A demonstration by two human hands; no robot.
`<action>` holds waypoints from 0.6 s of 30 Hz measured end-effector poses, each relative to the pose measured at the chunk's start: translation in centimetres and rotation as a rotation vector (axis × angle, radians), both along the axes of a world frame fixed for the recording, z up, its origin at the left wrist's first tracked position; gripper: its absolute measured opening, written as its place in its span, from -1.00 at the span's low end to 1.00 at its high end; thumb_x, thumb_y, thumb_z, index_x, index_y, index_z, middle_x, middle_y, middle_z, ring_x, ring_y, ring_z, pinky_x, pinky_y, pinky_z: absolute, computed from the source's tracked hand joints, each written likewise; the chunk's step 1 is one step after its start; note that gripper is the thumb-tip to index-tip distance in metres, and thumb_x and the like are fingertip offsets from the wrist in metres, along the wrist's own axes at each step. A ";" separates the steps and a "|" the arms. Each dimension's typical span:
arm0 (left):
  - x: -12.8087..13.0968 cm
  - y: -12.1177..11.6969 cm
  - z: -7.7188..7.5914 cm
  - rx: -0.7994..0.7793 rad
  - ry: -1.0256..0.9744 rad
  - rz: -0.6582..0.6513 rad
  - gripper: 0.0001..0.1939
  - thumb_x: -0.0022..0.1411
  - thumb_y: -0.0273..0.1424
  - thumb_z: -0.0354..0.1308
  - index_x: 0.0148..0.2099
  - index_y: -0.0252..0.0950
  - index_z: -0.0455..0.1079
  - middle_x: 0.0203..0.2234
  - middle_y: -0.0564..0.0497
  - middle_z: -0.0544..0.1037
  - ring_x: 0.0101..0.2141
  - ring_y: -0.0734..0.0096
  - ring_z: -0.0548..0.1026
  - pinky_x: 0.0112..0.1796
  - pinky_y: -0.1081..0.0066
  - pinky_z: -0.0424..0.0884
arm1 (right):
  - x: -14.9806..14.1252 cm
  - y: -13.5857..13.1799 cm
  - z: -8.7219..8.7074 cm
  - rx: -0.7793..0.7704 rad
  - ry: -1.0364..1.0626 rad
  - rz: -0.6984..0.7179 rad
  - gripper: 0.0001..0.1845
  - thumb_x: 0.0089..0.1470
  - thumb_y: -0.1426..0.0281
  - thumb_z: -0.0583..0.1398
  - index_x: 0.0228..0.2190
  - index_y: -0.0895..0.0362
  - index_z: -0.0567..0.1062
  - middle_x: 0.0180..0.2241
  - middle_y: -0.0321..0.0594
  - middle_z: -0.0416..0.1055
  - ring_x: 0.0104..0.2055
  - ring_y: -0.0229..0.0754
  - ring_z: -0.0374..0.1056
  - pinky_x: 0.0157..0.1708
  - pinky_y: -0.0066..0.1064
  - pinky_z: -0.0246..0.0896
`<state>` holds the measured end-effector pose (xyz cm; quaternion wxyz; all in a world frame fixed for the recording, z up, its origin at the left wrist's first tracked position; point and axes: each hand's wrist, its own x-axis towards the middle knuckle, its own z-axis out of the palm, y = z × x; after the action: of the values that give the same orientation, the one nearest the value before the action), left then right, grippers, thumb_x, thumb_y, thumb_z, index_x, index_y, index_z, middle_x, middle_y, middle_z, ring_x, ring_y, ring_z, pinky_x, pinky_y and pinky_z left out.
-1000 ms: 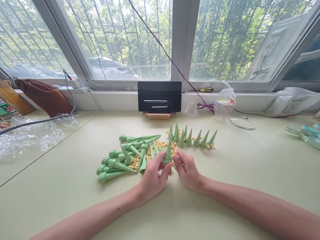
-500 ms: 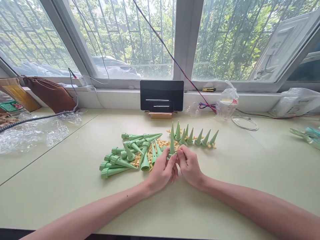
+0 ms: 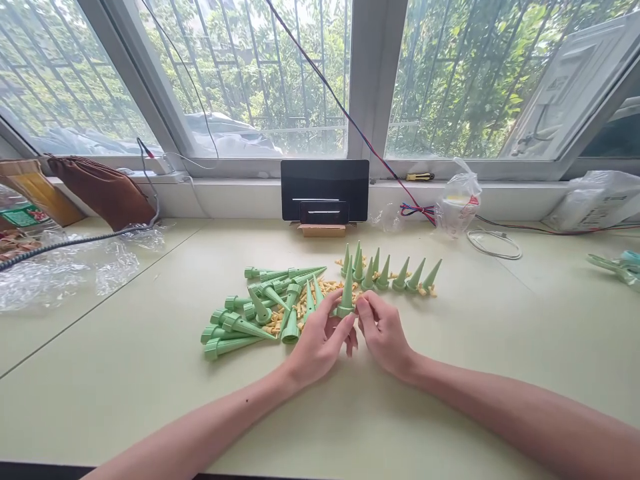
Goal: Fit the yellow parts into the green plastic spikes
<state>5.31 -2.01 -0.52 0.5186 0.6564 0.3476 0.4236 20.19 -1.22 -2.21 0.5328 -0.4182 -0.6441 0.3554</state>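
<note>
My left hand [image 3: 323,343] is closed round the base of a green plastic spike [image 3: 347,291], which points upward. At the spike's right side my right hand [image 3: 384,333] is closed in a pinch, thumb against forefinger; whatever lies between those fingertips is too hidden to make out. Left of my hands lies a heap of green spikes [image 3: 240,325] with ridged collars. Among them are many small tan plastic pieces [image 3: 300,310]. Beyond my right hand several green spikes [image 3: 384,273] stand upright in a row, tan pieces at their bases.
A black tablet [image 3: 325,183] with a phone [image 3: 324,213] in front leans by the window. To the right are a bagged cup [image 3: 456,208], a white cable [image 3: 494,245] and green scissors-like handles [image 3: 613,267]. Crumpled clear plastic [image 3: 75,267] and a brown pouch [image 3: 107,193] lie left.
The held spike now sits slightly lower and further right, with my left hand still round its base. My right hand stays pinched at its side. The whole view has shifted a little.
</note>
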 end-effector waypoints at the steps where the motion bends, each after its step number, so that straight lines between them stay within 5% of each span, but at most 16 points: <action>1: -0.1 -0.1 -0.1 -0.004 0.012 0.010 -0.56 0.41 -0.21 0.03 0.22 -0.29 0.12 -0.54 0.10 0.46 -0.54 0.45 0.47 -0.44 0.41 0.47 | 0.0 0.0 0.0 0.009 -0.010 -0.006 -0.59 0.35 0.17 -0.03 -0.51 0.08 0.18 -0.61 -0.42 0.07 -0.61 -0.33 0.02 -0.60 -0.45 -0.02; 18: -0.6 0.2 -1.1 -0.136 -0.013 -0.048 -0.43 0.43 -0.14 -0.05 0.35 -0.26 -0.02 -0.63 0.13 0.43 -0.62 0.42 0.47 -0.61 0.48 0.41 | -0.2 0.3 0.3 0.034 -0.042 0.021 -0.60 0.31 0.24 0.02 -0.55 0.08 0.10 -0.61 -0.44 -0.03 -0.58 -0.33 -0.07 -0.59 -0.44 -0.11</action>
<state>4.74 -1.84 -1.63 0.5741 0.6253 0.3562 0.3905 19.96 -0.92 -1.94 0.5226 -0.4098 -0.6652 0.3412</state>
